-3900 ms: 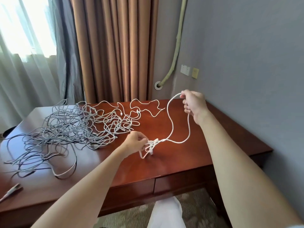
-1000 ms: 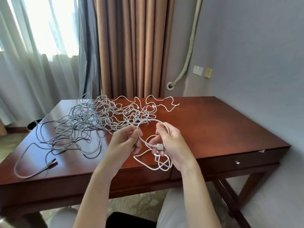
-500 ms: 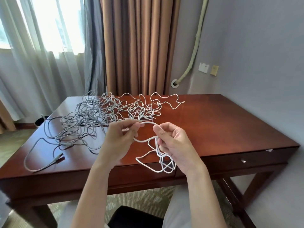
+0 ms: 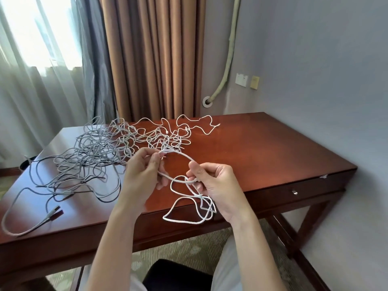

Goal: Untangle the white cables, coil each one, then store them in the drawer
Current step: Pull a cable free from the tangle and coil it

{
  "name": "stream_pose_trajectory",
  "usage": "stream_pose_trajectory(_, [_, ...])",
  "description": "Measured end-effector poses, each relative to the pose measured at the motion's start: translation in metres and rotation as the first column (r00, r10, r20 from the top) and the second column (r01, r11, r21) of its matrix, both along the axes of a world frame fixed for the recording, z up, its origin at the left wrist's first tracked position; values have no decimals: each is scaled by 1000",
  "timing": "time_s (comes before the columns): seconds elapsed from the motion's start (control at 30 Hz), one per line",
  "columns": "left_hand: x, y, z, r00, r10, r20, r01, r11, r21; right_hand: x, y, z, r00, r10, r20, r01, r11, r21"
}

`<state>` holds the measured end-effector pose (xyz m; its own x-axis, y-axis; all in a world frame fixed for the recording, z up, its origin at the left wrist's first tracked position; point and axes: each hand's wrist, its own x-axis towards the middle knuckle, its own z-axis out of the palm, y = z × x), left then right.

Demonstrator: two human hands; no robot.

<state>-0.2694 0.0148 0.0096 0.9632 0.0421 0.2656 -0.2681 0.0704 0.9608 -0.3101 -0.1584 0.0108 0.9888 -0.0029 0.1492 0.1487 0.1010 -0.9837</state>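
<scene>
A white cable hangs in loose loops between my hands, above the front edge of the dark wooden desk. My left hand pinches one stretch of it near its end. My right hand grips the gathered loops, which dangle below the fingers. A tangle of more white cables lies on the desk behind my hands. The drawer with a small metal knob sits shut in the desk's front at right.
A big tangle of grey cables covers the desk's left half, one plug end near the front left edge. Curtains and a window stand behind. A grey wall runs along the right. My knees show below the desk edge.
Since the earliest frame my hands came together close to me with the cable gathered into loops. Over the last second the hands have drawn slightly apart and the view has tilted up a little.
</scene>
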Motion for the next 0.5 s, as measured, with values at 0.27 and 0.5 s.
stream_pose_trajectory(0.27, [4,-5,14,992,-86,-94,79,994,-71,-7,-17,7,994,80,-75,-108,831,-545])
stream_pose_trajectory(0.5, [-3,5,18,879,-305,367,-81,663,744,-1,-22,26,993,115,8,-82,757,-648])
